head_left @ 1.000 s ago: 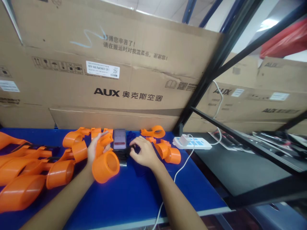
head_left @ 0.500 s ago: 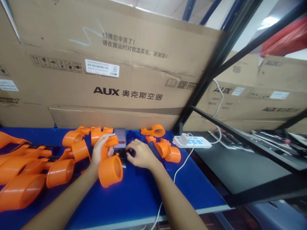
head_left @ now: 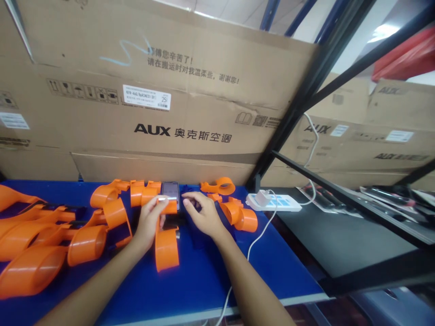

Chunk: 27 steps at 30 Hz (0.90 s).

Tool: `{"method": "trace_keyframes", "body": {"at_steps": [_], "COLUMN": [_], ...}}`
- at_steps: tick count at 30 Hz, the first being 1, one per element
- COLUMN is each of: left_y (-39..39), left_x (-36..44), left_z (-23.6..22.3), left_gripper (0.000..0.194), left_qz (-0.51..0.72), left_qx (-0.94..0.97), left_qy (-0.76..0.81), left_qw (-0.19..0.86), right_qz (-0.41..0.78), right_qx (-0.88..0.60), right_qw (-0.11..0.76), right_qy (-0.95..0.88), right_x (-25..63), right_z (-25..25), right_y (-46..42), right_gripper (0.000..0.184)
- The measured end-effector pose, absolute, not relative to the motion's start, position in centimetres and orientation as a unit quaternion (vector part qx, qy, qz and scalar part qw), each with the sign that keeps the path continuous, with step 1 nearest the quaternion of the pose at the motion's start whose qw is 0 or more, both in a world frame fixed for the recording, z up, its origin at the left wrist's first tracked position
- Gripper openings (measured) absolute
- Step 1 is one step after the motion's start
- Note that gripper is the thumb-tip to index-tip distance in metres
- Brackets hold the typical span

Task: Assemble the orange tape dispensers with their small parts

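Note:
My left hand [head_left: 149, 224] is closed around an orange plastic part with a wide ring [head_left: 167, 250] at its lower end. A pale strip shows along the part's top, by my thumb. My right hand [head_left: 204, 216] is just to the right, palm down, thumb and fingers apart, with nothing visible in them. It hovers over dark blue pieces [head_left: 190, 228], which it partly covers. A small black item between the hands is mostly hidden. Behind my left hand lies a phone [head_left: 171, 189] with its screen lit.
Several orange ringed parts [head_left: 86, 244] crowd the left of the blue table [head_left: 204, 290]; more orange parts [head_left: 247, 219] lie right of my hand. A white power strip [head_left: 285, 202] with a cable sits by the black rack post [head_left: 288, 113]. Cardboard [head_left: 190, 108] stands behind.
My left hand has turned the orange part and brought it slightly right, so its ring faces differently. My right hand's fingers have lifted away from the small black item and spread.

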<state>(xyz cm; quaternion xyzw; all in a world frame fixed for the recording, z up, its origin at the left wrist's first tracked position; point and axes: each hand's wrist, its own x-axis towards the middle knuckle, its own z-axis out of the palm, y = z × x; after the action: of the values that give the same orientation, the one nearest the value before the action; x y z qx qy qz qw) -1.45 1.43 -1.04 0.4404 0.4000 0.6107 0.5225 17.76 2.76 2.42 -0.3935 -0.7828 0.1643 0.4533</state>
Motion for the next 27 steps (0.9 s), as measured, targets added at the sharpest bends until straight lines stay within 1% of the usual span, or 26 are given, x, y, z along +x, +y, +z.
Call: {"method": "trace_keyframes", "body": {"at_steps": [3, 9, 14, 19, 23, 27], "left_y": [1.3, 0.8, 1.2, 1.4, 0.8, 0.0], "left_x": [-1.3, -1.1, -1.3, -1.6, -1.6, -1.2], "left_z": [-1.2, -0.6, -1.0, -1.0, -0.6, -0.5], "left_gripper": [0.035, 0.034, 0.030, 0.030, 0.032, 0.034], "left_qz": [0.600, 0.566, 0.581, 0.598, 0.568, 0.515], "left_qx": [0.483, 0.529, 0.503, 0.484, 0.530, 0.597], "left_qy": [0.396, 0.392, 0.382, 0.371, 0.353, 0.322], "left_qw": [0.499, 0.496, 0.513, 0.521, 0.522, 0.523], "right_qz": [0.210, 0.276, 0.279, 0.264, 0.256, 0.253], "right_qx": [-0.371, -0.381, -0.382, -0.404, -0.391, -0.331], "right_qw": [0.462, 0.466, 0.497, 0.525, 0.510, 0.465], "right_qy": [-0.778, -0.750, -0.728, -0.701, -0.722, -0.781], "right_x": [16.8, 15.9, 16.1, 16.7, 17.1, 16.8], "right_z": [2.2, 1.8, 1.7, 1.8, 2.4, 2.8], "right_y": [2.5, 2.7, 2.9, 3.1, 2.7, 2.0], "right_gripper": [0.025, 0.024, 0.022, 0.027, 0.024, 0.020]}}
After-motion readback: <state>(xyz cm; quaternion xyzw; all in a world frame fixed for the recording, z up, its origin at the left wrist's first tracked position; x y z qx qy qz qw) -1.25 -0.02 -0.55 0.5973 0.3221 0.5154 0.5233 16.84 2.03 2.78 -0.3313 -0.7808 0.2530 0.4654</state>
